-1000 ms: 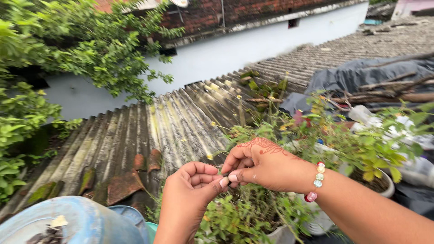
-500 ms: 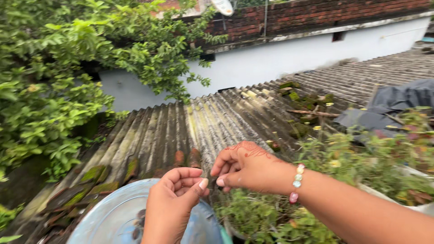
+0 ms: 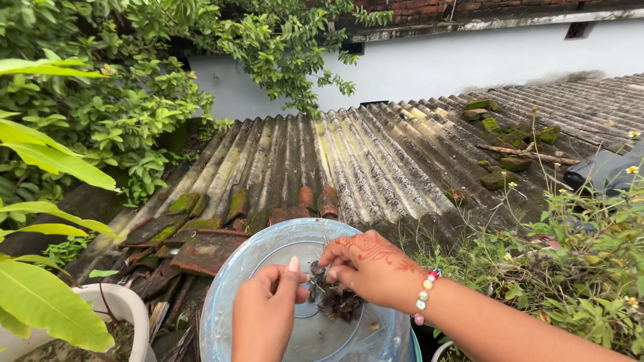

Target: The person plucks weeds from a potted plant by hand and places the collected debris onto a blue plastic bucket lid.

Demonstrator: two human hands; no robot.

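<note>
Down swings the view, and both hands now hover over the blue drum lid point(image 3: 231, 281) at bottom centre. Left hand point(image 3: 265, 322) and right hand point(image 3: 369, 267) together pinch a small dark dried flower head point(image 3: 316, 273) between fingertips, just above a dark clump point(image 3: 342, 303).

No packages, labels, signs or screens show anywhere in this rooftop view.

Blue drum lid point(image 3: 235, 281): plastic, translucent, glossy, smooth, at 6 o'clock. Plant scraps point(image 3: 339, 302) on it: dry, dark, crumbly, matt. Bracelet point(image 3: 424, 295) on right wrist: glossy round beads. Corrugated roof sheet point(image 3: 376, 161), 12 o'clock: ribbed, weathered, matt, rough. Broken tiles point(image 3: 201, 248), 9 o'clock: rough clay with moss patches. White pot point(image 3: 127, 308), 7 o'clock: smooth, slightly glossy.
</note>
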